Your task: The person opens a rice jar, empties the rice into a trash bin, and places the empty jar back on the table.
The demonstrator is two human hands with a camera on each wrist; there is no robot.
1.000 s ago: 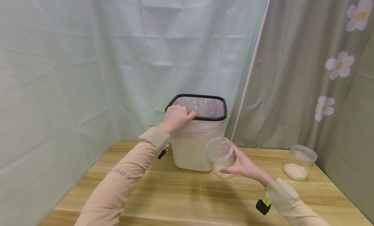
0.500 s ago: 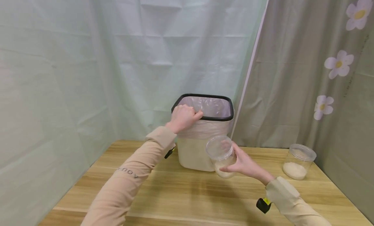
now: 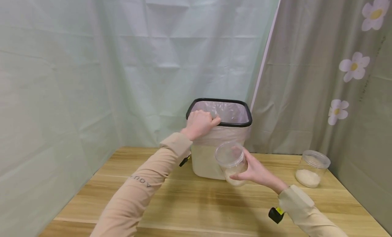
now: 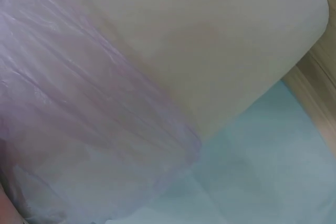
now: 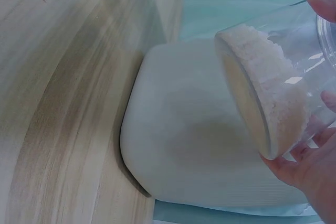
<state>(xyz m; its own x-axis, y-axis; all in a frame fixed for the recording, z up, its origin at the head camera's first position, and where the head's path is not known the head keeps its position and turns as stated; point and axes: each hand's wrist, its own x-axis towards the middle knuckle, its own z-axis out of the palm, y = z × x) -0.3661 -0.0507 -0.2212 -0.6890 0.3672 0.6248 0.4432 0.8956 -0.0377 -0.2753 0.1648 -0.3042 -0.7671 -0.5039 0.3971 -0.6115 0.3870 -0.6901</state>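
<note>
My left hand [image 3: 201, 124] grips the black rim [image 3: 235, 125] of a cream trash bin [image 3: 206, 162] at its front left. A thin, pale purple bag [image 4: 79, 93] lines the bin and folds down over its outside. In my right hand [image 3: 255, 170] is a clear plastic jar [image 3: 229, 162], held from its right side above the table and in front of the bin. White grains, like rice [image 5: 278, 82], cover the jar's bottom, as the right wrist view shows. The left hand's fingers inside the rim are hidden.
A second clear jar [image 3: 310, 170] with white grains stands at the right on the wooden table [image 3: 190, 206]. A pale green curtain [image 3: 171, 60] hangs behind the bin, with a grey flowered curtain [image 3: 294, 77] at the right.
The trash bin has slid to the right along the table with my left hand on its rim, partly behind the jar. My right hand and its jar have hardly moved.
</note>
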